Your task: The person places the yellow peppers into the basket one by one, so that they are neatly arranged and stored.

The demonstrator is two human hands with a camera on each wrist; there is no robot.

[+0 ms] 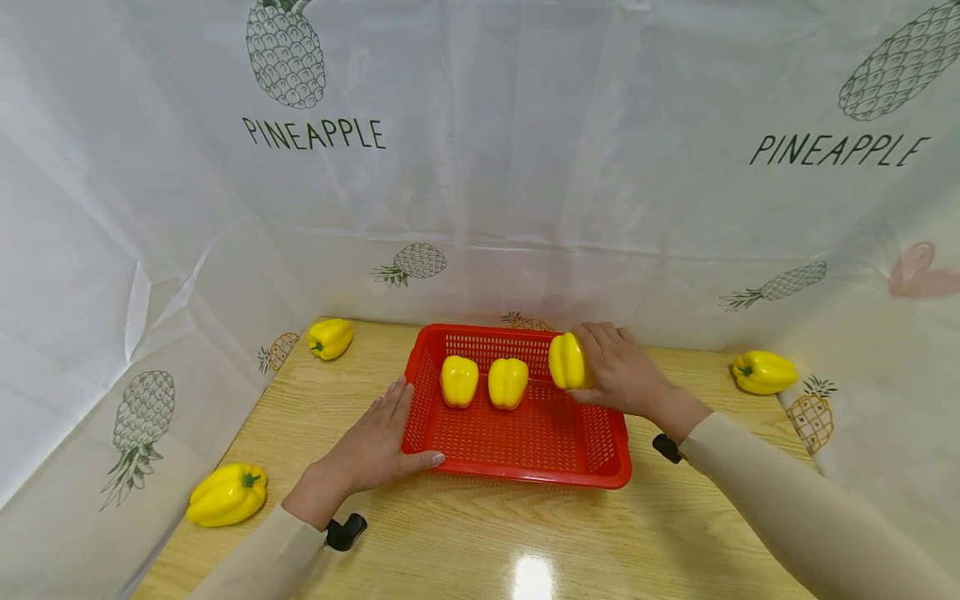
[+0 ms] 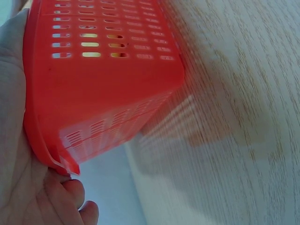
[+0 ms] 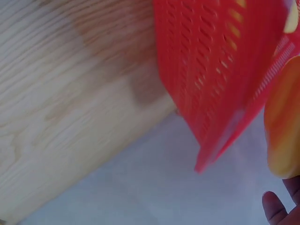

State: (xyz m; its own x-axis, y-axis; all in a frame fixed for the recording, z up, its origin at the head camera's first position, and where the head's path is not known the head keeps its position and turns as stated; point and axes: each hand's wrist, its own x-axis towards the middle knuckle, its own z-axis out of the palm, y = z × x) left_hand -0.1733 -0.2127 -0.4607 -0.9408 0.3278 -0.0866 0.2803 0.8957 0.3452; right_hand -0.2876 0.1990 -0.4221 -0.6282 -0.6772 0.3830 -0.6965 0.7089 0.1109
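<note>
A yellow bell pepper [image 1: 567, 362] is held in my right hand [image 1: 618, 371] over the right side of a red plastic basket [image 1: 517, 477]. In the right wrist view, part of that pepper [image 3: 283, 122] shows beside the basket's outer wall, above the fingertips. Two more yellow bell peppers, a left one [image 1: 459, 382] and a right one [image 1: 507, 383], lie inside the basket. My left hand [image 1: 378, 437] rests on the basket's front left corner. Its fingers lie extended along the left rim and its thumb is at the front rim.
Outside the basket lie a yellow pepper [image 1: 330, 338] at the back left, another pepper [image 1: 227, 495] at the front left and a third pepper [image 1: 763, 372] at the far right. White pineapple-printed sheeting [image 1: 525, 167] encloses the wooden table [image 1: 450, 550] at the back and sides.
</note>
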